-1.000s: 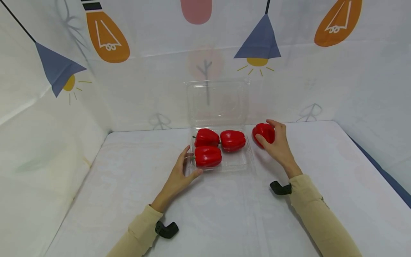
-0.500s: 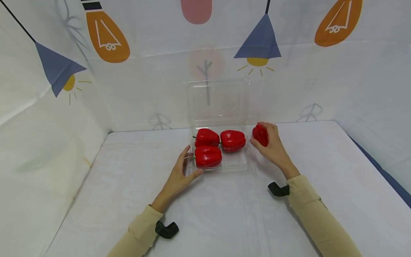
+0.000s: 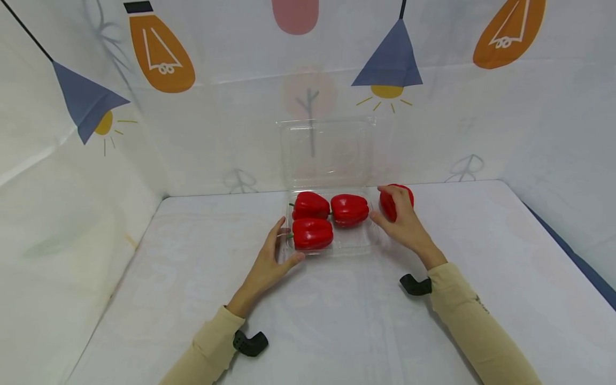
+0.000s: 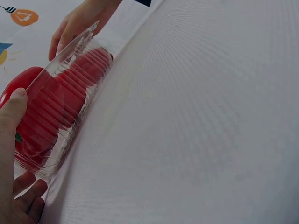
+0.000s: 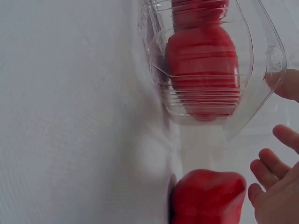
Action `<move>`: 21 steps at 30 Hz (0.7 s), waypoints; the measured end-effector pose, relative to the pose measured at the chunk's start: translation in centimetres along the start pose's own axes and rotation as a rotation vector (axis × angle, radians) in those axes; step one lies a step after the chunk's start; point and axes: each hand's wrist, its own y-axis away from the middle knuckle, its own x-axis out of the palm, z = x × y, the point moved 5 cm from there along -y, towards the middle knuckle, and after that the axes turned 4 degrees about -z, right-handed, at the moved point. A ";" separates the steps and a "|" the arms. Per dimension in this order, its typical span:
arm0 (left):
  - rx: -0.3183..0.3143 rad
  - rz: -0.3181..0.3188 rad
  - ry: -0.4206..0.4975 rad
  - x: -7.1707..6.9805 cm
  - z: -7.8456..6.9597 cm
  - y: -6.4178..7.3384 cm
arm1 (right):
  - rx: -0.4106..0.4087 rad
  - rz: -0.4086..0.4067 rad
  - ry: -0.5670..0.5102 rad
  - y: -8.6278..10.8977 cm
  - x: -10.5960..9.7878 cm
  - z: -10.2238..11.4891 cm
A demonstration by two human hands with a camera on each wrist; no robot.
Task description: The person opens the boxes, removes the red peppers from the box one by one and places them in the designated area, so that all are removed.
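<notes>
Three red bell peppers [image 3: 313,233] lie in a clear plastic clamshell box [image 3: 353,247] whose lid [image 3: 327,152] stands raised at the back. My left hand [image 3: 266,267] spreads around the box's front left corner, thumb at the front side and fingers along the left side. A fourth bell pepper [image 3: 409,197] rests on the table right of the box, partly hidden by my right hand [image 3: 403,222]. In the right wrist view, that hand's fingers [image 5: 271,170] are loosely extended and apart from the loose pepper [image 5: 208,198]; its thumb is at the box's rim.
A white cloth covers the table [image 3: 327,321]. White fabric walls [image 3: 231,128] with printed lamps and bulbs close off the back and sides. A dark wrist camera [image 3: 250,344] sits at the left sleeve, another wrist camera [image 3: 415,285] at the right.
My right hand has let go of the fourth bell pepper and moved left towards the box. The pepper stays on the table beside it. My left hand has kept its place.
</notes>
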 end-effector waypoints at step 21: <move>0.006 -0.003 0.008 0.0 -0.2 0.0 | -0.148 0.053 0.034 -0.3 2.5 1.6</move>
